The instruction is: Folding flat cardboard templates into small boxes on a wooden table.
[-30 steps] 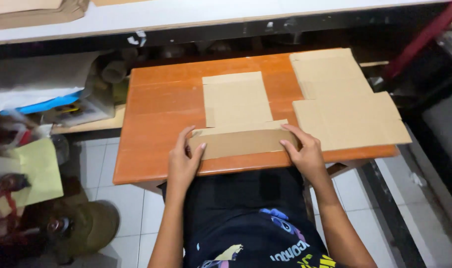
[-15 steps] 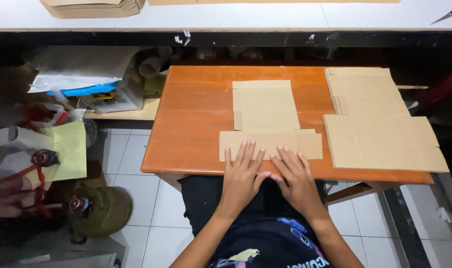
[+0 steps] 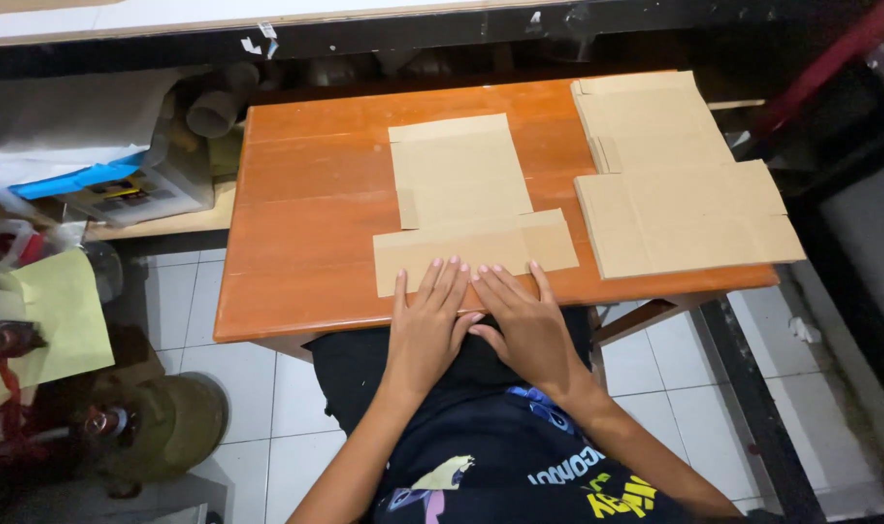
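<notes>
Item: cardboard blank (image 3: 466, 209), flat, unfolded, T-shaped. It lies near the middle of the wooden surface (image 3: 296, 223). The upper panel points away from the person; the lower strip runs left to right along the near edge, so its long axis lies across the body.

Left hand (image 3: 425, 325): flat, fingers spread narrow, palm down, gripping nothing. Its fingertips press the strip's near edge; the palm hangs past the surface edge over the lap.

Right hand (image 3: 527, 325): flat, fingers together, palm down, gripping nothing. Its fingertips touch the same strip edge just right of the left hand. The two hands meet at the thumbs.

Relation: the blank lies straight ahead of both hands, away from the body, with the strip extending farther left and right than the hands cover. Both hands sit equally near; neither reaches the upper panel.

Adjacent: stack of blanks (image 3: 670, 175) at the right end of the surface, overhanging its edge, apart from the hands. Yellow paper (image 3: 59, 311) and clutter at lower left, off the surface. Tiled floor (image 3: 219, 388) below.
</notes>
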